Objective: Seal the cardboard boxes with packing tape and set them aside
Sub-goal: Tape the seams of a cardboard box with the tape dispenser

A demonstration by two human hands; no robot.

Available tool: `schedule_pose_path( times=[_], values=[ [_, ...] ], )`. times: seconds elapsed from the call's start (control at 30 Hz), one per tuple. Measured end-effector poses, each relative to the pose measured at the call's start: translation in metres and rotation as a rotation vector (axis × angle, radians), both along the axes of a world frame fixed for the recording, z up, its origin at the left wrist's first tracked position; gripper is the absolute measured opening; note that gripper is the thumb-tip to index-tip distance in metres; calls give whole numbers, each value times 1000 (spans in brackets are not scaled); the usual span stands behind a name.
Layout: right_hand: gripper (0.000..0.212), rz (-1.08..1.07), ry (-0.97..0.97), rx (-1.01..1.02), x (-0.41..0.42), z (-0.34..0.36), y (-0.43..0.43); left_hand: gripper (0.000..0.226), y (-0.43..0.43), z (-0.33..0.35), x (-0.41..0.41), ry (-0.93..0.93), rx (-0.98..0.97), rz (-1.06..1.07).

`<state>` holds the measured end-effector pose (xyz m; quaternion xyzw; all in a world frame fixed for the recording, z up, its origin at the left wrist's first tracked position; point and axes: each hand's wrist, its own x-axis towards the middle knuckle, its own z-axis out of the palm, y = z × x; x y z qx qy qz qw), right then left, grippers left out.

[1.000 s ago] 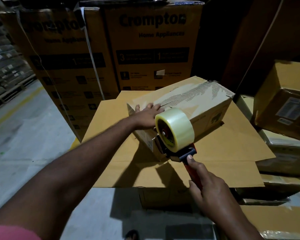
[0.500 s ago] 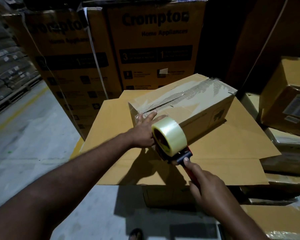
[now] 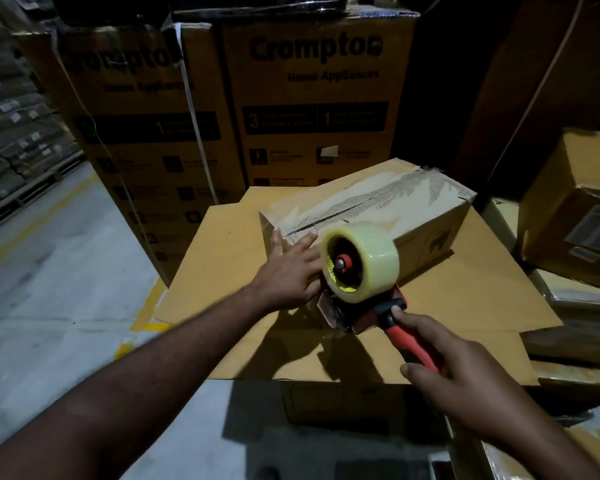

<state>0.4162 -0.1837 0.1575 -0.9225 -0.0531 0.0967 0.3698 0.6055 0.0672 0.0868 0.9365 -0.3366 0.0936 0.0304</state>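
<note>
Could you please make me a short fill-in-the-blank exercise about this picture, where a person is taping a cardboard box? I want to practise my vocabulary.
1. The right hand grips the tape dispenser by its ____ handle.
2. The left hand lies flat on the near end of the small box, beside the clear roll of ____.
3. The tall boxes behind carry the printed name ____.

Missing words: red; tape; Crompton.
</note>
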Motion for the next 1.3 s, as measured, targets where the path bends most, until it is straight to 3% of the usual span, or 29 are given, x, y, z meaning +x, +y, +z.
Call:
schedule_pose_path(
  times=[0.17,0.3,0.37,0.4,0.57,0.67,0.8,0.87,1.07,1.2,1.3],
  values=[
    [68,-43,48,349,6,53,-15,49,22,-21,-1,-283,-119,-163],
    [69,-65,-64,542,33,57,1,38,29,-25,-6,-319,-207,-142],
    [68,-87,-102,638,51,48,19,21,28,-28,-7,-315,-290,-93],
    [69,-103,-106,674,61,43,28,15,28,-31,-6,-302,-343,-77],
    [68,-106,-51,817,107,19,67,41,39,-43,0,-179,-489,-100],
    [64,-96,33,954,131,11,83,36,47,-42,3,-136,-582,-151],
    [62,-128,94,1094,164,-3,104,61,52,-38,5,283,-762,69],
    [61,-169,59,1107,178,-12,119,67,50,-43,7,411,-856,112],
    [60,-270,-126,978,196,-27,150,71,9,-50,-8,547,-1162,232],
    [60,-267,-158,956,191,-29,154,77,15,-64,0,481,-1143,315],
    [63,-261,-154,985,192,-30,153,64,25,-61,16,290,-1247,505]
  ],
)
